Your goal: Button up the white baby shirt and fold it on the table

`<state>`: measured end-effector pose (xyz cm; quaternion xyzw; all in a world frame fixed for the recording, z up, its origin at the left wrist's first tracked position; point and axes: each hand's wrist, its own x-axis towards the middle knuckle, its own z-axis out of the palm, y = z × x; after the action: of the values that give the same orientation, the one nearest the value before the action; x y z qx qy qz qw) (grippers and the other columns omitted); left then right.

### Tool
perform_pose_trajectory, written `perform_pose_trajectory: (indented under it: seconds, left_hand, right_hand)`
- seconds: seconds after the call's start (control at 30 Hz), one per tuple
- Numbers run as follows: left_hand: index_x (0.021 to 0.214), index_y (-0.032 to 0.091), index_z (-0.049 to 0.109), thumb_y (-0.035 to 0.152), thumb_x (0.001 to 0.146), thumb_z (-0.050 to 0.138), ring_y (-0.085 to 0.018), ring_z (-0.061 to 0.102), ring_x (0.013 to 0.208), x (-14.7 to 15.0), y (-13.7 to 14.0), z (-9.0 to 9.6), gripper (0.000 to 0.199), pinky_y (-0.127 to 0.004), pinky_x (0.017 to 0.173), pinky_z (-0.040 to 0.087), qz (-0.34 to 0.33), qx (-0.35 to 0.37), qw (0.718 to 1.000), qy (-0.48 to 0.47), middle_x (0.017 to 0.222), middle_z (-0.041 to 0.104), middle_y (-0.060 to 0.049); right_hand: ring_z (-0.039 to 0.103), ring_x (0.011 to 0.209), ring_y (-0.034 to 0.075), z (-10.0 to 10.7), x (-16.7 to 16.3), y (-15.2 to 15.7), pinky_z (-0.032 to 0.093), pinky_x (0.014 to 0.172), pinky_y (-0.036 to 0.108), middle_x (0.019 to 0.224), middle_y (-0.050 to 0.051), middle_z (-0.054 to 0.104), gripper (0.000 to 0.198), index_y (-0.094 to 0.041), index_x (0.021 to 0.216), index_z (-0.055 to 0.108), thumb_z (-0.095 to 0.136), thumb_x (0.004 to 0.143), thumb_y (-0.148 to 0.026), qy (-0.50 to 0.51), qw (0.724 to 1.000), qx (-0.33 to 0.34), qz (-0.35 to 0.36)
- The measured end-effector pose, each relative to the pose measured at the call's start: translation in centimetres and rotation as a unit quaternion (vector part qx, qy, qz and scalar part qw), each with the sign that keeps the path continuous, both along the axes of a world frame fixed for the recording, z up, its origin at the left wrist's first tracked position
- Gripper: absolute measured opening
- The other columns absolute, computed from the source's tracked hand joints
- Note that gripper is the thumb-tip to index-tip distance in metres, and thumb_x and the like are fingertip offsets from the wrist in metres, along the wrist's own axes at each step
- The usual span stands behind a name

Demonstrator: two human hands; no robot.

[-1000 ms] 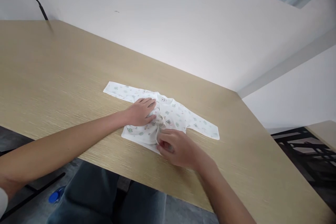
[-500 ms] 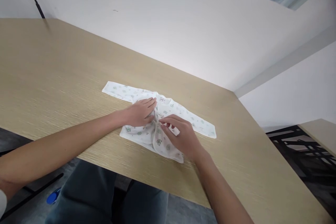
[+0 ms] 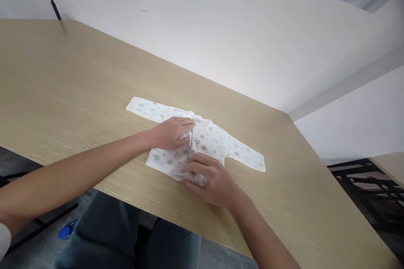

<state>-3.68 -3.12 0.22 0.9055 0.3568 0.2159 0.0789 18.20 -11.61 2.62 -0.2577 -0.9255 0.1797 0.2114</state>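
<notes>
I see the small shirt (image 3: 202,143) spread near the table's (image 3: 78,92) middle, sleeves still unfolded; my left hand (image 3: 172,132) presses flat and open on it; my right hand (image 3: 208,176) pinches its near hem.

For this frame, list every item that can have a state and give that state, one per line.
baby shirt: lying flat on the table, both sleeves spread out, front rumpled near the middle.
left hand: palm down, pressing on the shirt's chest.
right hand: fingers curled on the shirt's lower front edge.
table: bears the shirt.
black cable: runs down the wall to the table's far corner.
</notes>
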Motion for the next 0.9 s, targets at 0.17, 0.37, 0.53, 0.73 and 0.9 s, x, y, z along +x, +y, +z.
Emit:
perform_pose_trajectory:
  seconds: [0.17, 0.37, 0.53, 0.73, 0.9]
  left_hand:
    - [0.127, 0.019, 0.065, 0.032, 0.099, 0.045, -0.026, 0.059, 0.127, -0.6, 1.3, -0.4, 0.037, -0.045, 0.111, 0.041, 0.037, 0.019, 0.998, -0.039, 0.137, 0.065, -0.009]
    - [0.125, 0.018, 0.066, 0.035, 0.1, 0.042, -0.026, 0.058, 0.125, -0.8, 2.1, -1.1, 0.038, -0.046, 0.111, 0.039, 0.062, -0.005, 0.997, -0.034, 0.135, 0.065, -0.01]
    - [0.124, 0.019, 0.066, 0.036, 0.097, 0.046, -0.027, 0.056, 0.127, -0.5, 2.2, -1.7, 0.037, -0.047, 0.113, 0.034, 0.073, 0.009, 0.997, -0.014, 0.138, 0.062, -0.011]
    - [0.123, 0.02, 0.067, 0.035, 0.097, 0.047, -0.028, 0.056, 0.126, -0.5, 2.3, -1.8, 0.036, -0.049, 0.11, 0.035, 0.095, 0.007, 0.995, -0.025, 0.136, 0.063, -0.011]
    - [0.107, 0.019, 0.074, 0.03, 0.101, 0.037, -0.025, 0.06, 0.121, -0.5, 2.2, -1.2, 0.038, -0.048, 0.111, 0.035, 0.11, 0.005, 0.993, -0.043, 0.126, 0.07, -0.007]
  right_hand:
    - [0.061, 0.079, 0.018, -1.2, -1.1, -0.6, 0.048, 0.075, 0.034, 0.089, 0.005, 0.068, 0.006, -0.021, 0.095, 0.068, 0.063, 0.093, -0.021, -0.037, 0.999, 0.017, -0.017]
    - [0.062, 0.077, 0.017, -1.3, -1.2, -0.6, 0.046, 0.075, 0.033, 0.086, 0.004, 0.07, 0.012, -0.022, 0.092, 0.07, 0.059, 0.096, -0.022, -0.027, 0.999, 0.015, -0.038]
    - [0.06, 0.075, 0.016, -1.4, -1.4, -0.5, 0.043, 0.074, 0.033, 0.086, 0.004, 0.07, 0.014, -0.021, 0.091, 0.069, 0.057, 0.098, -0.021, -0.043, 0.998, 0.046, -0.031]
    - [0.058, 0.081, 0.019, -1.0, -2.0, -0.9, 0.041, 0.076, 0.035, 0.086, 0.005, 0.068, 0.011, -0.02, 0.09, 0.062, 0.054, 0.098, -0.016, -0.018, 0.996, 0.079, -0.03]
    - [0.058, 0.084, 0.018, 0.2, -1.7, -1.7, 0.047, 0.081, 0.036, 0.088, 0.004, 0.068, 0.011, -0.022, 0.093, 0.062, 0.057, 0.096, -0.013, 0.051, 0.998, -0.006, 0.02]
